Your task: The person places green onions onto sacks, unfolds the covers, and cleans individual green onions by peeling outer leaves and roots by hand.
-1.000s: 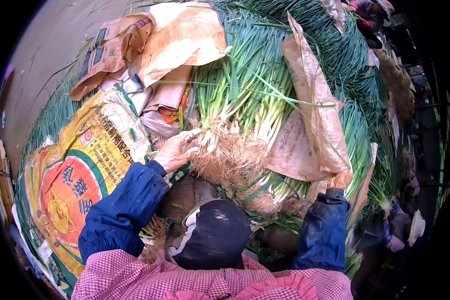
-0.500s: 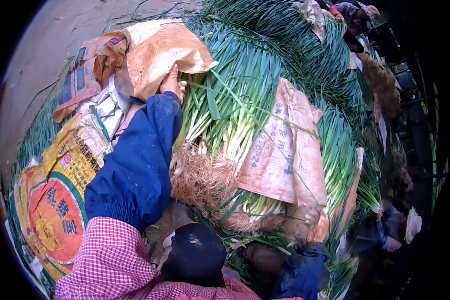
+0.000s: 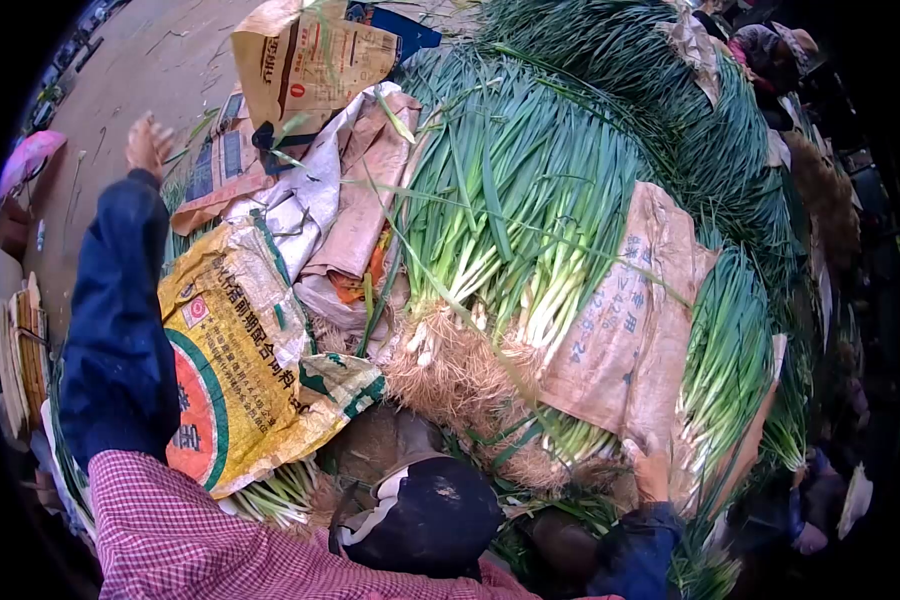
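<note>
My left hand (image 3: 148,147) is stretched out at the far left above the bare ground, slightly blurred, its fingers apart and holding nothing. A tan printed sack (image 3: 320,65) with a blue part is tilted up at the top, apart from that hand. Near the bottom right, my right hand (image 3: 650,472) is closed at the lower edge of a brown sack (image 3: 620,320) with blue print; some fingers are hidden. Between the sacks lie bunches of green onions (image 3: 510,210), their roots (image 3: 450,355) toward me and green tops pointing away.
A yellow printed sack (image 3: 245,330) and a white sack (image 3: 305,195) lie at left. More green onions (image 3: 735,350) are to the right and in a long heap (image 3: 610,70) behind. Other people (image 3: 770,55) are at the right edge. My knee (image 3: 420,515) is below.
My left hand has let go of the brown sack over the onions and swung out left. That spot now shows onions and other sacks. The view has shifted; my right hand stays at its sack.
</note>
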`<state>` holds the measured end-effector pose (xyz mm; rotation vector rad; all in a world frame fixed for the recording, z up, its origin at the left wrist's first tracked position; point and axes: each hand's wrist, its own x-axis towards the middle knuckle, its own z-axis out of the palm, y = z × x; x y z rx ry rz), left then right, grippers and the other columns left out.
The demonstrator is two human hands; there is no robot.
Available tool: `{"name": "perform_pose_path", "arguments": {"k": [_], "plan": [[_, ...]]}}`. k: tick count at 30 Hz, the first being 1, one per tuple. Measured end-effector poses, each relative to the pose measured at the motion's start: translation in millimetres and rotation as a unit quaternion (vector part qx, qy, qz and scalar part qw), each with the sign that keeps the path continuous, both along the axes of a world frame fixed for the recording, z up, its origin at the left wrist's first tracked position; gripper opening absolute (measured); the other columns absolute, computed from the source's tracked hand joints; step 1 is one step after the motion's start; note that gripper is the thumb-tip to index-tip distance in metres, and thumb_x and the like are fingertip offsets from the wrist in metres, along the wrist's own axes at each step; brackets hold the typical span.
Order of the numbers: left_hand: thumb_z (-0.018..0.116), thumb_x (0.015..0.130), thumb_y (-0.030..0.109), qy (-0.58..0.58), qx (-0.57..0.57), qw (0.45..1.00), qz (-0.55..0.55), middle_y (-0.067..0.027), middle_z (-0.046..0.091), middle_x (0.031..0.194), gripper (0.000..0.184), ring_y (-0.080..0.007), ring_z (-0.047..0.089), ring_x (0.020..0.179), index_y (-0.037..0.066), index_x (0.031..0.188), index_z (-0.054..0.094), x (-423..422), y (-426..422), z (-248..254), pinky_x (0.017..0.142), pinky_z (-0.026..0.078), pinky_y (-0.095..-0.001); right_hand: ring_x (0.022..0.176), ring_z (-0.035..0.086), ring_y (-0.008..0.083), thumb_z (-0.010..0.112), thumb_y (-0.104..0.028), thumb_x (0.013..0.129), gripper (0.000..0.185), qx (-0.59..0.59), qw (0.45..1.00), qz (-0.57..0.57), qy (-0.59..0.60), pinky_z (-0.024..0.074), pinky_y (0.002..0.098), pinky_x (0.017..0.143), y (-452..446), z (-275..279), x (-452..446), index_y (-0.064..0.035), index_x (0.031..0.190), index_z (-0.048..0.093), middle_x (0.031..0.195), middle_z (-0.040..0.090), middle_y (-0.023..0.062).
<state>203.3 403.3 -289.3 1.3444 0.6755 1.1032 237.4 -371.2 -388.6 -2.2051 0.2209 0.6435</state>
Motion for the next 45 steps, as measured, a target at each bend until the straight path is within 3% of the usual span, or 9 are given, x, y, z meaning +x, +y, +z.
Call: {"name": "perform_pose_path", "arguments": {"k": [8, 12, 15, 23, 26, 30, 35, 40, 45], "plan": [[0.058, 0.08, 0.006, 0.326, 0.115, 0.785, -0.515, -0.0099, 0.058, 0.106, 0.028, -0.0197, 0.057, 0.091, 0.008, 0.108, 0.06, -60.8, -325.8, -148.5, 0.082, 0.047, -0.0311, 0.087, 0.059, 0.0355, 0.065, -0.028, 0.077, 0.038, -0.168, 0.949, 0.256, 0.08, 0.0447, 0.041, 0.078, 135.3, -79.1, -42.9, -0.0027, 0.104, 0.057, 0.094, 0.062, 0.0186], [0.064, 0.073, 0.017, 0.245, 0.346, 0.573, -0.701, -0.0128, 0.04, 0.133, 0.076, -0.0314, 0.057, 0.099, 0.018, 0.139, 0.026, -58.2, -405.7, -142.2, 0.082, 0.048, -0.0395, 0.079, 0.059, 0.0356, 0.057, -0.025, 0.084, 0.022, -0.011, 0.908, 0.42, 0.004, 0.0447, 0.041, 0.072, 147.4, -69.6, -88.1, -0.0053, 0.093, 0.061, 0.085, 0.062, 0.0192], [0.06, 0.079, 0.031, 0.257, 0.424, 0.453, -0.741, -0.0125, 0.061, 0.083, 0.029, -0.0311, 0.062, 0.077, 0.01, 0.1, 0.061, -44.4, -405.4, -138.7, 0.067, 0.047, -0.0435, 0.078, 0.06, 0.0323, 0.06, -0.022, 0.08, 0.018, -0.144, 0.911, 0.378, -0.075, 0.0464, 0.0386, 0.069, 144.4, -2.7, -65.6, -0.0093, 0.092, 0.063, 0.082, 0.062, 0.0157], [0.063, 0.082, 0.04, 0.233, -0.024, 0.972, -0.035, -0.0096, 0.06, 0.1, 0.057, -0.0206, 0.062, 0.074, 0.006, 0.123, 0.043, 9.1, 35.9, -99.3, 0.059, 0.05, -0.0319, 0.093, 0.059, 0.031, 0.065, -0.006, 0.073, 0.044, -0.222, 0.954, 0.125, -0.16, 0.0465, 0.0369, 0.08, -16.0, 45.5, 8.6, -0.0019, 0.115, 0.054, 0.107, 0.058, 0.0193], [0.066, 0.08, 0.033, 0.117, -0.137, 0.983, 0.027, -0.0172, 0.048, 0.122, 0.066, -0.0335, 0.055, 0.104, 0.003, 0.131, 0.036, -111.9, 203.1, -145.9, 0.083, 0.05, -0.0363, 0.095, 0.058, 0.0327, 0.065, -0.007, 0.075, 0.042, -0.219, 0.95, 0.054, -0.218, 0.0445, 0.0372, 0.084, -32.2, 36.2, 30.4, 0.0019, 0.115, 0.053, 0.107, 0.059, 0.0207], [0.061, 0.083, 0.018, 0.322, -0.035, 0.941, -0.095, -0.0036, 0.061, 0.094, 0.023, -0.0124, 0.057, 0.069, 0.006, 0.104, 0.058, -109.4, -83.3, -121.0, 0.063, 0.046, -0.0227, 0.106, 0.054, 0.0355, 0.061, -0.033, 0.08, 0.053, -0.278, 0.921, 0.068, -0.266, 0.0413, 0.0386, 0.091, -15.2, -28.4, 104.4, 0.0021, 0.118, 0.051, 0.112, 0.055, 0.0259], [0.061, 0.084, 0.028, 0.322, -0.001, 0.803, -0.501, -0.0233, 0.049, 0.124, 0.06, -0.0257, 0.052, 0.11, -0.007, 0.128, 0.039, -29.7, -281.2, -193.5, 0.096, 0.04, -0.0321, 0.105, 0.054, 0.0371, 0.061, -0.037, 0.074, 0.054, -0.481, 0.859, 0.046, -0.168, 0.0422, 0.0425, 0.09, 72.8, -89.0, 168.5, 0.0018, 0.112, 0.057, 0.107, 0.059, 0.0251], [0.063, 0.065, 0.067, 0.614, 0.11, 0.736, -0.265, -0.0311, 0.023, 0.139, 0.114, -0.0358, 0.025, 0.132, -0.007, 0.137, 0.016, 69.9, -331.8, -203.1, 0.106, 0.027, -0.0377, 0.085, 0.06, 0.0386, 0.057, -0.017, 0.074, 0.024, -0.435, 0.842, 0.118, -0.296, 0.0475, 0.0448, 0.076, 52.0, -85.4, 168.9, 0.0036, 0.084, 0.064, 0.09, 0.062, 0.0256], [0.078, 0.062, 0.046, 0.548, 0.044, 0.821, -0.155, -0.0291, 0.032, 0.134, 0.107, -0.0348, 0.034, 0.127, -0.011, 0.133, 0.023, 81.5, -338.6, -225.8, 0.104, 0.031, -0.0364, 0.075, 0.059, 0.0248, 0.053, -0.008, 0.081, 0.021, 0.171, 0.939, -0.242, -0.176, 0.0483, 0.0334, 0.07, -53.8, -77.3, 159.7, 0.0065, 0.096, 0.054, 0.089, 0.061, 0.0111]]}}
